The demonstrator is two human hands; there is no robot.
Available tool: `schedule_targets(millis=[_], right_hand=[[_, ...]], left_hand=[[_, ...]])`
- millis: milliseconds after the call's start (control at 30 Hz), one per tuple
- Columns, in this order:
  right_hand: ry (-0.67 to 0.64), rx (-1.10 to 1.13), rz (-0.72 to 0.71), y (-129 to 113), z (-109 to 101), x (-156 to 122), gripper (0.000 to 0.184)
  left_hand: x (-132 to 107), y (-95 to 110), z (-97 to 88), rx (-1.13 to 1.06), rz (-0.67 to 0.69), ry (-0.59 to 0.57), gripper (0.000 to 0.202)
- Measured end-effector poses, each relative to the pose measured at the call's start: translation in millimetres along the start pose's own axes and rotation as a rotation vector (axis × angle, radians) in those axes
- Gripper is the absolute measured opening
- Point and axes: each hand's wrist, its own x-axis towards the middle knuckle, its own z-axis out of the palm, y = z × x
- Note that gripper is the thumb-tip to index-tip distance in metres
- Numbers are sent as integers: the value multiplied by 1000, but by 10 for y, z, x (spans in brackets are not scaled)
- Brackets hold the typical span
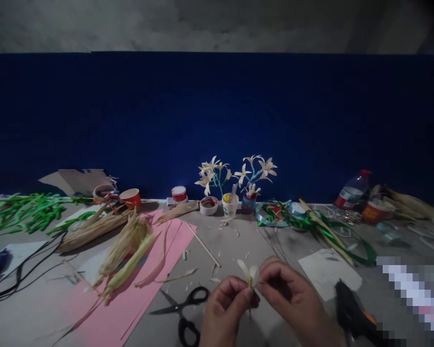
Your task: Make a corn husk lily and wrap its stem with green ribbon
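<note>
My left hand (226,306) pinches the base of a small white-petalled handmade flower (251,273) in front of me. The thumb and fingers of my right hand (292,294) are closed at a petal on the flower's right side. Its pale petals point upward, and the lower part is hidden by my fingers. Left of my left hand lie black-handled scissors (183,308) with blades apart. To the right of my right hand is a black glue gun (352,308), partly cut off by the frame.
Finished white flowers (210,176) stand in cups at the back. Dried corn husks (125,253) lie over pink paper (141,299) on the left. Green pipe cleaners (29,212) are far left. Green ribbon (342,241), white paper (331,273) and a plastic bottle (352,190) are on the right.
</note>
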Motion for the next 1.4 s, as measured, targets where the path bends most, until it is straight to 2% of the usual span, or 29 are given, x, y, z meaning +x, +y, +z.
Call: schedule_targets(millis=[400,567,867,1100,1400], right_hand=[[64,-276,-194,-43,6,-1,12],[37,-378,-251,-86,10,6,15],[64,-357,-245,-14,21,-6,14],[79,-382,-250,-47,40,5,12],[116,-237,-118,114,72,-91,8]], left_hand=[[-8,7,-10,60,-4,-26,32],[-6,7,-11,35,1,-45,30],[2,-4,-26,45,-4,-71,31],[-5,7,-6,9,-13,-76,31],[-25,34,9,-52,-19,-81,29]])
